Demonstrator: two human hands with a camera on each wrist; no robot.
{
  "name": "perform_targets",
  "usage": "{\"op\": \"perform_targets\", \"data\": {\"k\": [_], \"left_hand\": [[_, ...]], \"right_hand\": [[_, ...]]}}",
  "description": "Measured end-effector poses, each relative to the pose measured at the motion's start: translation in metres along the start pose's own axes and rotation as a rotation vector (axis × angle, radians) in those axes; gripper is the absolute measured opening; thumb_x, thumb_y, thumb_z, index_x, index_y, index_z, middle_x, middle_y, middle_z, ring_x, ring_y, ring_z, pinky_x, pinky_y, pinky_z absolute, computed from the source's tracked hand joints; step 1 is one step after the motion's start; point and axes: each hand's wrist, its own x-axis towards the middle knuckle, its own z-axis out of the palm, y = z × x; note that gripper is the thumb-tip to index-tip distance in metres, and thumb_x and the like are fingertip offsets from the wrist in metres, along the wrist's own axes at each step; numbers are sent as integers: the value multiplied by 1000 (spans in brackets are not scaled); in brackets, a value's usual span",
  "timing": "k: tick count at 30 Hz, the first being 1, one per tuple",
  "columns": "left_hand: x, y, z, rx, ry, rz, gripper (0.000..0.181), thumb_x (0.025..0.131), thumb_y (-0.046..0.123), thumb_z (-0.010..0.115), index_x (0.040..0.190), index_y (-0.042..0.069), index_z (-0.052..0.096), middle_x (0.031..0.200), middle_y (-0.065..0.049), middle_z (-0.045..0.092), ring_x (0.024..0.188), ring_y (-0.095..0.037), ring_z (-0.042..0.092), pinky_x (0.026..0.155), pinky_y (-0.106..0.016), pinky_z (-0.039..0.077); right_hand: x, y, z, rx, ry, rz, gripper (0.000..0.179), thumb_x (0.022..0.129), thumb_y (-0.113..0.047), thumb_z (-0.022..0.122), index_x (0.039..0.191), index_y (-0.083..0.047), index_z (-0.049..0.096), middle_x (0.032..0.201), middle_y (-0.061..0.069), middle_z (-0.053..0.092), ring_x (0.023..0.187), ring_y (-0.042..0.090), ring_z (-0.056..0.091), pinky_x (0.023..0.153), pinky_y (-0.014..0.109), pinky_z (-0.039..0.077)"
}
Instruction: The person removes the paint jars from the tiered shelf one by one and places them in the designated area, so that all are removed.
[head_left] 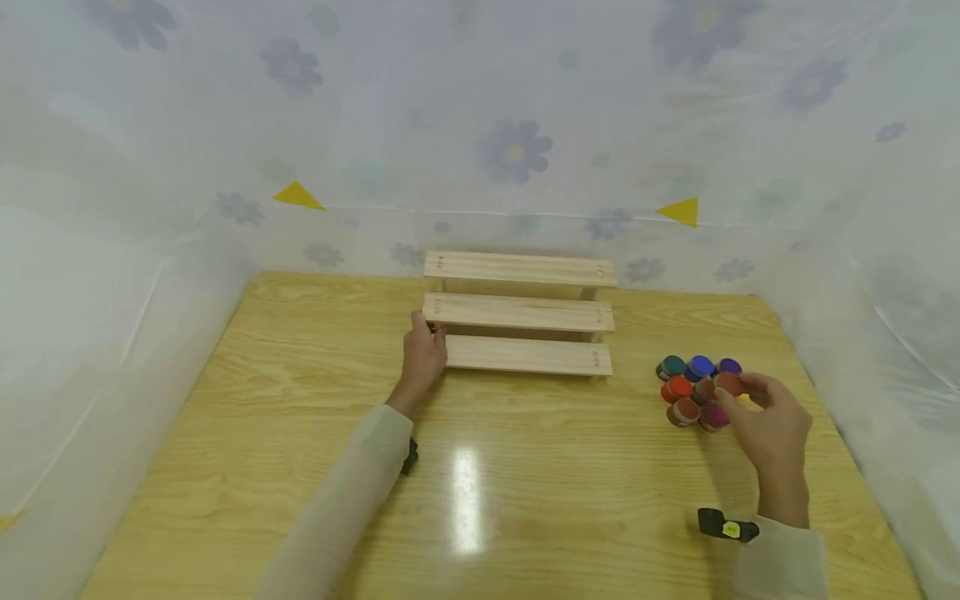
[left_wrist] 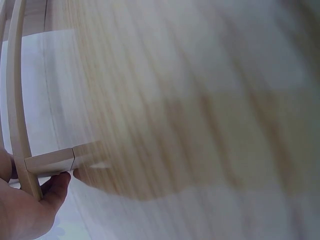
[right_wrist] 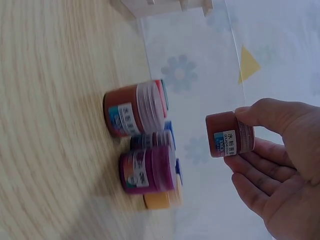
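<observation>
A three-step wooden shelf [head_left: 525,354] stands at the back of the table. My left hand [head_left: 424,358] grips the left end of its lowest step; in the left wrist view, the thumb and fingers [left_wrist: 59,189] lie around the board's edge by a support. My right hand [head_left: 776,429] pinches a small reddish-brown gouache paint jar [right_wrist: 222,134] by its clear lid, raised above a cluster of jars. In that cluster are a teal jar [head_left: 670,368], a blue jar [head_left: 700,367], a red jar [head_left: 677,388], a magenta jar [right_wrist: 150,170] and a brown jar [right_wrist: 122,111], among others.
The wood-grain table [head_left: 540,467] extends around the shelf and jars. White flower-patterned sheeting [head_left: 450,167] surrounds it at the back and sides, with yellow triangles [head_left: 678,212] on the back sheet. A dark strap [head_left: 726,527] shows at my right wrist.
</observation>
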Motion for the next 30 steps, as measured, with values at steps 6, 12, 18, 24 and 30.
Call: {"op": "perform_targets", "data": {"k": [6, 12, 18, 24, 30], "left_hand": [[1, 1, 0, 11, 2, 10, 14, 101, 13, 44, 110, 4, 39, 98, -17, 58, 73, -23, 54, 61, -32, 45], [3, 1, -1, 13, -1, 15, 13, 101, 13, 43, 109, 5, 39, 98, -16, 57, 73, -23, 53, 61, -32, 44], [4, 1, 0, 4, -9, -5, 16, 101, 14, 43, 112, 4, 39, 97, -15, 57, 72, -23, 52, 61, -32, 44], [1, 0, -1, -13, -12, -17, 17, 101, 15, 44, 114, 5, 39, 100, -15, 57, 75, -24, 53, 64, -33, 45], [1, -2, 0, -12, -16, -11, 17, 101, 16, 44, 113, 4, 39, 99, -16, 57, 74, -24, 53, 63, -33, 45]], "right_hand": [[0, 12, -6, -2, 42, 80, 51, 85, -36, 68, 126, -8, 58, 120, 14, 61, 90, -6, 50, 89, 26, 43], [-1, 28, -10, 14, 46, 94, 53, 85, -35, 68, 126, -4, 56, 92, -13, 63, 86, -7, 46, 100, 49, 41], [0, 42, -8, 20, 28, 133, 56, 85, -37, 68, 127, -2, 54, 73, -36, 43, 86, -6, 44, 97, 42, 39], [3, 54, -1, -25, -25, 153, 58, 88, -37, 64, 130, 2, 50, 119, 22, 62, 114, 36, 50, 84, 37, 41], [4, 59, 4, -45, -31, 129, 54, 89, -33, 63, 128, 3, 52, 124, 27, 58, 111, 35, 51, 78, 29, 39]]}}
